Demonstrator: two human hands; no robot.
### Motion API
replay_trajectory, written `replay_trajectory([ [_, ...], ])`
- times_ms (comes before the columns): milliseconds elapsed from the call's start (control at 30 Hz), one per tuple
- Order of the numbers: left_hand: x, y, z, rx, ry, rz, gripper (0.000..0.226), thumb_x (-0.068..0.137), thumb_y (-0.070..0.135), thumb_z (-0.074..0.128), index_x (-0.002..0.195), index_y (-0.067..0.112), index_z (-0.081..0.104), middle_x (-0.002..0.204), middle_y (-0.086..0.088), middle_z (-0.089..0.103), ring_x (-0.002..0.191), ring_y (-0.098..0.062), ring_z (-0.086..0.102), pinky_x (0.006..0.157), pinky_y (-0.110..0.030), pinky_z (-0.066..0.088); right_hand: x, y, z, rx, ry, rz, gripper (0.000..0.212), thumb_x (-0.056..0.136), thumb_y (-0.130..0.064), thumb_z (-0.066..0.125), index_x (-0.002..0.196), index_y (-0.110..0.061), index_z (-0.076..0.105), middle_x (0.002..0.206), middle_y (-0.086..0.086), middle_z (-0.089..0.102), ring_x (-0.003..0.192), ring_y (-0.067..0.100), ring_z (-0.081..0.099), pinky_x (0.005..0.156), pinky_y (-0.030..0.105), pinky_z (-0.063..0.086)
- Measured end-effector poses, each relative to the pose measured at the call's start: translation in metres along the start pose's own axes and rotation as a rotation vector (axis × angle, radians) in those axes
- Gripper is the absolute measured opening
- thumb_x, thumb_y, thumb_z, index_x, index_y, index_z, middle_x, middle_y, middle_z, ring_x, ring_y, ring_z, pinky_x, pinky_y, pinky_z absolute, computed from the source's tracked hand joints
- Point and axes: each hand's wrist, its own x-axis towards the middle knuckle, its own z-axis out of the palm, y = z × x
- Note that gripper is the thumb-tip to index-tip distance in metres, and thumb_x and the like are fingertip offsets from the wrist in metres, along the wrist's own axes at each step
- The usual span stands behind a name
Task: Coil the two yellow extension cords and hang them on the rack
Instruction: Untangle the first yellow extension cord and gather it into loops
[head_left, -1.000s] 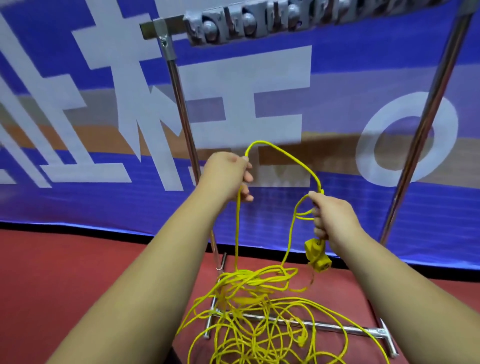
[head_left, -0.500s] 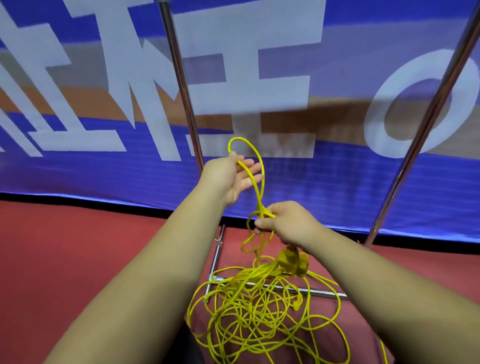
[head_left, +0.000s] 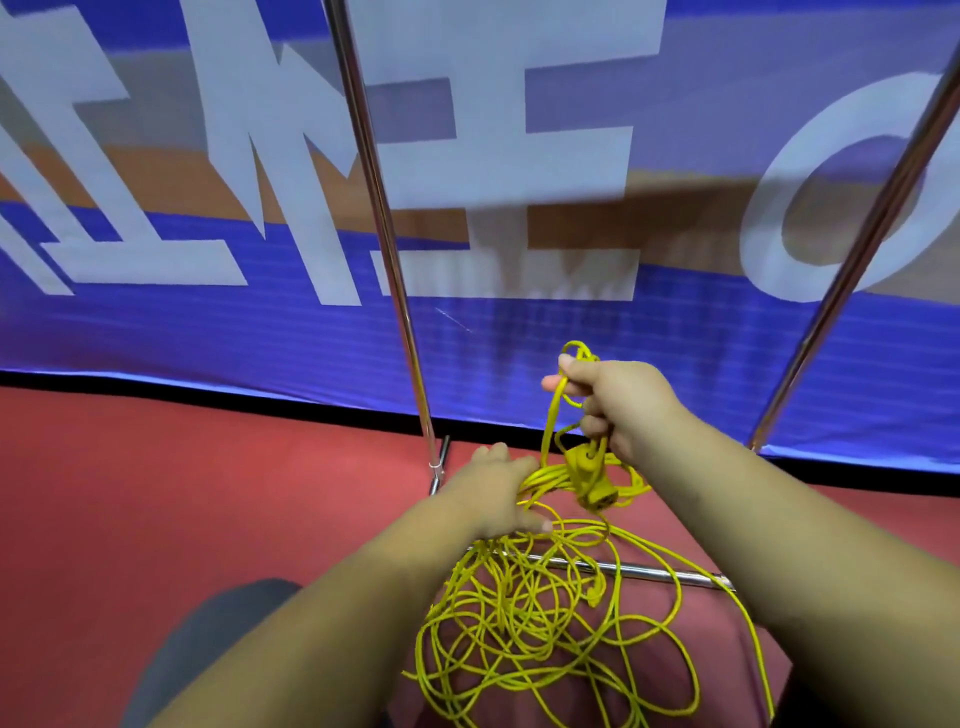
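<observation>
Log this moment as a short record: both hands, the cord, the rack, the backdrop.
right hand: raised, gripping a few small loops of yellow cord; plug hangs just below it
left hand: low, on a bundle of strands between thumb and fingers; closure unclear
uncoiled cord: loose tangle on the red floor, draped over the base bar
rack upright: bare pole, top out of view
backdrop: blue banner with white lettering

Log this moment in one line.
right hand: holds cord loops, plug dangling | left hand: touches cord pile | rack: top unseen
</observation>
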Motion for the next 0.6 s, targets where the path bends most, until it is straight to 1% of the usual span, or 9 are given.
replay_trajectory([
  [67,0.01,-0.004,0.005,-0.032,0.112,0.008,0.059,0.089,0.064,0.069,0.13,0.022,0.06,0.122,-0.012,0.047,0.117,-0.034,0.044,0.102,-0.047,0.046,0.002,-0.008,-0.006,0.078,0.018,0.002,0.02,0.1,-0.016,0.07,0.114,-0.004,0.064,0.098,0.017,0.081,0.04,0.008,0.02,0.035,0.021,0.023],
  [133,0.016,-0.008,-0.005,-0.066,0.182,0.068,0.037,0.095,0.05,0.067,0.116,0.02,0.063,0.118,-0.008,0.05,0.113,-0.032,0.052,0.097,-0.047,0.049,0.004,-0.015,-0.012,0.14,0.048,-0.01,0.012,0.102,-0.016,0.067,0.108,-0.006,0.064,0.101,0.017,0.081,0.04,0.007,0.021,0.034,0.021,0.024],
  [167,0.019,-0.011,-0.011,-0.077,0.193,0.091,0.029,0.097,0.044,0.067,0.112,0.02,0.063,0.115,-0.007,0.054,0.112,-0.032,0.056,0.094,-0.046,0.05,0.006,-0.018,-0.016,0.166,0.079,-0.023,0.01,0.102,-0.016,0.067,0.104,-0.008,0.063,0.1,0.016,0.081,0.039,0.007,0.022,0.034,0.021,0.024],
  [233,0.02,-0.022,-0.026,-0.029,0.234,0.063,0.019,0.099,0.038,0.063,0.112,0.025,0.063,0.115,-0.003,0.064,0.113,-0.03,0.062,0.087,-0.041,0.051,0.014,-0.023,-0.027,0.18,0.155,-0.057,0.01,0.102,-0.018,0.068,0.102,-0.01,0.063,0.098,0.014,0.081,0.038,0.008,0.024,0.035,0.022,0.025],
  [333,0.017,-0.048,-0.044,0.042,0.37,-0.03,0.011,0.098,0.031,0.059,0.108,0.032,0.061,0.109,0.005,0.069,0.11,-0.026,0.065,0.08,-0.04,0.054,0.027,-0.025,-0.046,0.108,0.281,-0.109,0.015,0.1,-0.025,0.071,0.097,-0.014,0.062,0.097,0.007,0.082,0.035,0.011,0.028,0.039,0.026,0.029],
  [433,0.013,-0.071,-0.053,0.015,0.425,-0.125,0.005,0.096,0.024,0.058,0.098,0.027,0.061,0.099,0.004,0.067,0.1,-0.026,0.065,0.074,-0.041,0.055,0.031,-0.027,-0.056,0.026,0.375,-0.186,0.02,0.1,-0.031,0.07,0.089,-0.019,0.059,0.088,-0.001,0.082,0.036,0.014,0.033,0.047,0.031,0.032],
  [500,0.01,-0.088,-0.056,0.026,0.449,-0.198,0.006,0.092,0.019,0.058,0.093,0.025,0.061,0.094,0.003,0.064,0.097,-0.028,0.065,0.07,-0.04,0.054,0.03,-0.031,-0.062,0.038,0.438,-0.238,0.02,0.1,-0.034,0.07,0.089,-0.021,0.06,0.078,-0.005,0.08,0.043,0.017,0.036,0.05,0.03,0.033],
  [533,0.008,-0.096,-0.056,0.041,0.448,-0.248,0.008,0.09,0.018,0.058,0.092,0.024,0.061,0.093,0.003,0.063,0.096,-0.028,0.066,0.069,-0.038,0.052,0.031,-0.033,-0.066,0.063,0.471,-0.265,0.02,0.099,-0.035,0.07,0.089,-0.022,0.06,0.077,-0.005,0.08,0.048,0.018,0.037,0.052,0.03,0.034],
  [600,0.005,-0.11,-0.051,0.089,0.38,-0.358,0.013,0.089,0.014,0.057,0.092,0.026,0.06,0.096,0.003,0.063,0.101,-0.028,0.067,0.07,-0.035,0.048,0.032,-0.036,-0.074,0.072,0.531,-0.321,0.025,0.097,-0.036,0.07,0.082,-0.022,0.056,0.081,-0.003,0.081,0.059,0.022,0.041,0.062,0.035,0.038],
])
